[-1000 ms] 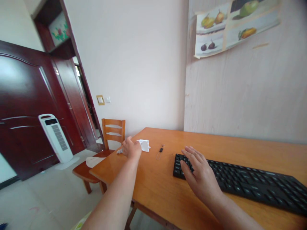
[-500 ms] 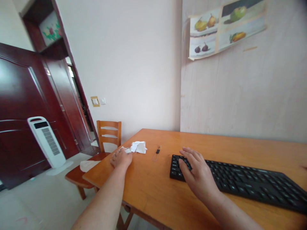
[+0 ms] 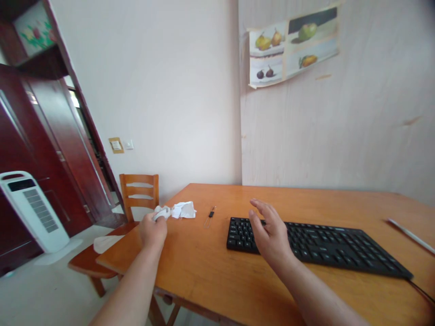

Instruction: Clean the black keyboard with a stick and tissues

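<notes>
My left hand (image 3: pixel 153 230) is at the left side of the wooden table, its fingers closed around a crumpled white tissue (image 3: pixel 163 211) that pokes out past the thumb. Just right of it lies a second crumpled white tissue (image 3: pixel 184 210); I cannot tell whether the two touch. My right hand (image 3: pixel 272 232) hovers over the left part of a black keyboard (image 3: pixel 326 246), thumb and fingers apart, holding nothing. Between the hands lies a small black piece (image 3: pixel 211 214) with a thin pale loop, too small to name.
The wooden table (image 3: pixel 204 262) meets the wall at the back. A slim white stick (image 3: pixel 411 235) lies at the right, and a cable (image 3: pixel 421 290) leaves the keyboard. Beyond the left edge stand a wooden chair (image 3: pixel 140 192) and a white tower unit (image 3: pixel 36 213).
My view has turned to the right. My left hand has closed on the nearer tissue and lifted it slightly. My right hand has tilted, with its fingers raised above the keyboard.
</notes>
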The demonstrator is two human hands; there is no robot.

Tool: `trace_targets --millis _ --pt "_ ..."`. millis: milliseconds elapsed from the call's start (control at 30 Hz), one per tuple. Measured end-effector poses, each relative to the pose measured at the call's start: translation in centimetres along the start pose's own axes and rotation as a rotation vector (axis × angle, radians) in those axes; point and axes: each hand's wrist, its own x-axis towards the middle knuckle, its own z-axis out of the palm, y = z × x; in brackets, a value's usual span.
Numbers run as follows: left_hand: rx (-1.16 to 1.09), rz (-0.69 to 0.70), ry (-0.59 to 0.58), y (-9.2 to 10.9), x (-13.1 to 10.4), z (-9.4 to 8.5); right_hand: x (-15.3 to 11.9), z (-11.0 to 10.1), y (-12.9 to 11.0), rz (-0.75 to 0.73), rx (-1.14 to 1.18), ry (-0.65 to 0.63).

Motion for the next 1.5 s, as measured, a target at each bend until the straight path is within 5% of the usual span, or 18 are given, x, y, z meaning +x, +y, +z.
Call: trace_targets --millis 133,300,467,600,767,933,1200,1500 --pt "-0.323 0.020 -0.079 4.2 -4.1 1.2 -0.6 0.5 -0.3 0.075 0.097 -0.048" --pt "-0.898 -0.073 -0.448 9.6 -10.2 2.6 -1.3 1.5 -0.3 0.283 0.288 -0.112" --pt "-1.094 -0.142 -0.763 12.9 -14.3 3.0 -1.0 1.9 0.2 0.467 0.444 -0.122" --pt "-1.047 -0.100 -0.936 14.7 -15.7 3.5 -0.3 1.3 0.3 0.483 0.477 -0.115" --pt "-0.934 -0.026 -0.999 16.9 -15.9 4.5 0.3 1.0 0.6 0.409 0.359 -0.067" --pt "-0.957 -0.008 -0.916 18.5 -15.4 6.2 0.5 1.2 1.7 0.503 0.376 -0.074" --pt "-0.887 0.134 -0.773 17.0 -15.7 9.1 0.4 1.2 2.9 0.546 0.327 -0.056" --pt "-1.091 -0.087 -0.978 16.3 -17.5 8.8 0.8 0.9 3.3 0.658 0.444 0.087"
